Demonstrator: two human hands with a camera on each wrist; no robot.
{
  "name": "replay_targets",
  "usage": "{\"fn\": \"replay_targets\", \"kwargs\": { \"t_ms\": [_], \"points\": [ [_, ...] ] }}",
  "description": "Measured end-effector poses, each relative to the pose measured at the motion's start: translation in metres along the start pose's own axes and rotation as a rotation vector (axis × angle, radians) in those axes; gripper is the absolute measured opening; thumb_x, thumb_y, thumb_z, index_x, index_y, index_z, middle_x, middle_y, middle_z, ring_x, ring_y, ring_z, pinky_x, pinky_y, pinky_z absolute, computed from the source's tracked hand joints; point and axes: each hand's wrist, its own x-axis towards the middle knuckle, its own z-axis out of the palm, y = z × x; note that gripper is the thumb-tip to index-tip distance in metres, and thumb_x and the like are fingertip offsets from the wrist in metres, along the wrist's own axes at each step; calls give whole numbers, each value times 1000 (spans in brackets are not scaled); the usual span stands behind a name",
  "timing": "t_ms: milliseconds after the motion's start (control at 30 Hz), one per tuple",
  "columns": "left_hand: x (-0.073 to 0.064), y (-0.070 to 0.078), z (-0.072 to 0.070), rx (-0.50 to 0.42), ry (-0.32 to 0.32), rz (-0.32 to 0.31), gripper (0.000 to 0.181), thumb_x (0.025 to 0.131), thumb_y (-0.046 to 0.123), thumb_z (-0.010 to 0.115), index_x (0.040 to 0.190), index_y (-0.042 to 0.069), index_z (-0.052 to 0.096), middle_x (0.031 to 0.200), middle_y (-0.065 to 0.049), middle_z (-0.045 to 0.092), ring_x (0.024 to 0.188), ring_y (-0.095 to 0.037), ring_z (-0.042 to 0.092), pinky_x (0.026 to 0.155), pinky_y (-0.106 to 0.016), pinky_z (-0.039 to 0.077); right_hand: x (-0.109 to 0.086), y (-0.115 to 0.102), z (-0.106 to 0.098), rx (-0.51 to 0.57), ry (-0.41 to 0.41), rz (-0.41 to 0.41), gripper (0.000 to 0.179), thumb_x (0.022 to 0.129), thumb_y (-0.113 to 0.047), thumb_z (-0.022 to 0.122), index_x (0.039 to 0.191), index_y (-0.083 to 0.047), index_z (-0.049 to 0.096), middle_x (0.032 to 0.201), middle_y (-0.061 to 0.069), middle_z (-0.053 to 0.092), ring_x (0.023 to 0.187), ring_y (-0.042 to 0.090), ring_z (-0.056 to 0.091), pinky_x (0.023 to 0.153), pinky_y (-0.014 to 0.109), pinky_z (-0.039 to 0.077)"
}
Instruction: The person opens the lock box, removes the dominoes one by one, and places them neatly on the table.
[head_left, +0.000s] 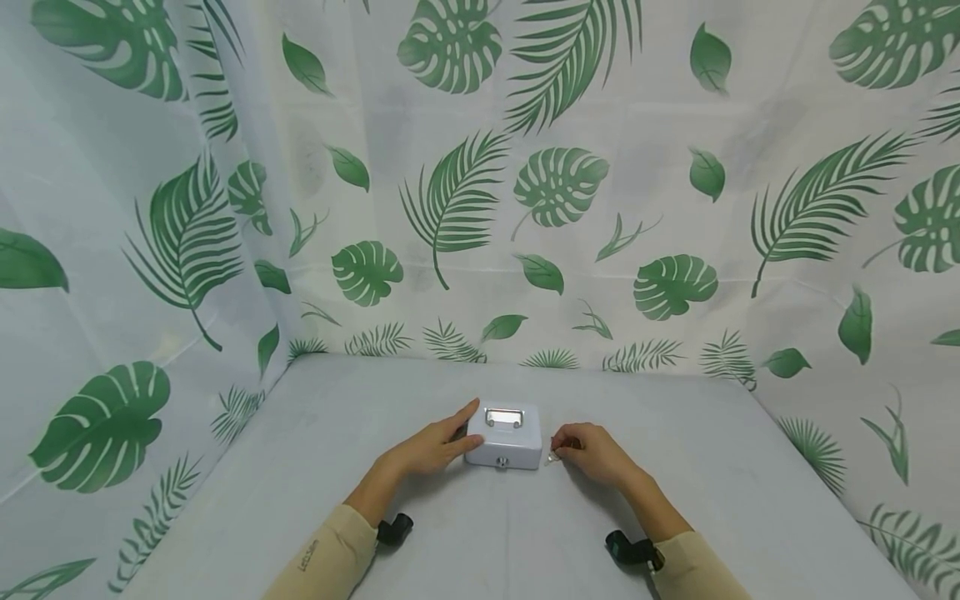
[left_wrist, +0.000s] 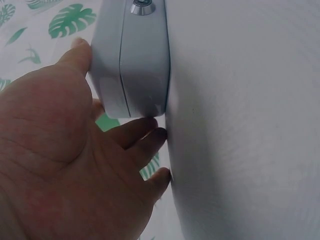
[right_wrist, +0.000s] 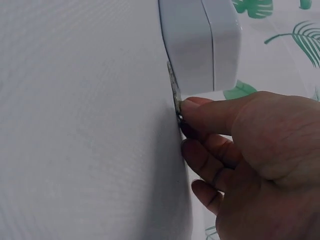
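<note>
A white metal cash box (head_left: pixel 504 450) sits closed on the table, with a handle (head_left: pixel 504 417) on its lid and a round keyhole lock (head_left: pixel 502 462) on its front. At its left side is my left hand (head_left: pixel 429 446), its thumb on the lid's edge and its index finger stretched along the back left corner. In the left wrist view, the other fingers of the left hand (left_wrist: pixel 80 145) reach down to the table beside the box. My right hand (head_left: pixel 595 454), just right of the box, pinches a small metal key (right_wrist: pixel 173 85) by one end; the key lies close along the tabletop.
A pale cloth covers the table (head_left: pixel 495 542). Behind it hangs a white curtain (head_left: pixel 480 308) printed with green leaves, and another stretch of it runs along the left. Black wrist cameras (head_left: pixel 395 530) are strapped to both forearms.
</note>
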Motion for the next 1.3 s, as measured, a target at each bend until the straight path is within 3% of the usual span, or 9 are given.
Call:
{"fn": "replay_targets", "kwargs": {
  "t_ms": [233, 467, 700, 933, 1300],
  "points": [
    [1, -2, 1, -5, 2, 2, 79, 103, 68, 44, 168, 34, 16, 173, 3, 23, 159, -25, 26, 129, -52, 25, 1, 4, 0, 12, 35, -16, 5, 98, -10, 71, 95, -9, 75, 92, -4, 73, 83, 10, 59, 72, 24, 51],
    [0, -1, 0, -9, 4, -6, 77, 102, 68, 45, 167, 40, 15, 173, 5, 23, 160, -24, 26, 129, -50, 25, 1, 4, -1, 7, 83, 18, 8, 97, -10, 72, 97, -15, 78, 101, -3, 77, 93, 12, 66, 80, 27, 56],
    [1, -1, 0, -12, 5, -10, 79, 102, 68, 45, 168, 34, 16, 173, 3, 24, 159, -25, 27, 128, -53, 26, 1, 1, -3, 20, 128, 14, 16, 95, -5, 73, 107, -11, 80, 109, 1, 78, 103, 20, 72, 85, 32, 60],
    [0, 1, 0, -15, 3, -15, 79, 102, 68, 45, 168, 36, 16, 173, 3, 23, 160, -26, 26, 129, -53, 25, 1, -4, -4, 40, 174, -13, 16, 95, -4, 73, 109, -9, 79, 112, 4, 78, 102, 20, 72, 79, 23, 58],
    [-1, 0, 0, -19, 2, -21, 79, 102, 69, 45, 168, 36, 16, 173, 2, 24, 159, -27, 27, 128, -54, 25, 0, -12, -4, 14, 244, -45, 16, 94, -9, 76, 110, -8, 78, 105, 0, 79, 92, 12, 71, 75, 25, 56]
  ]
}}
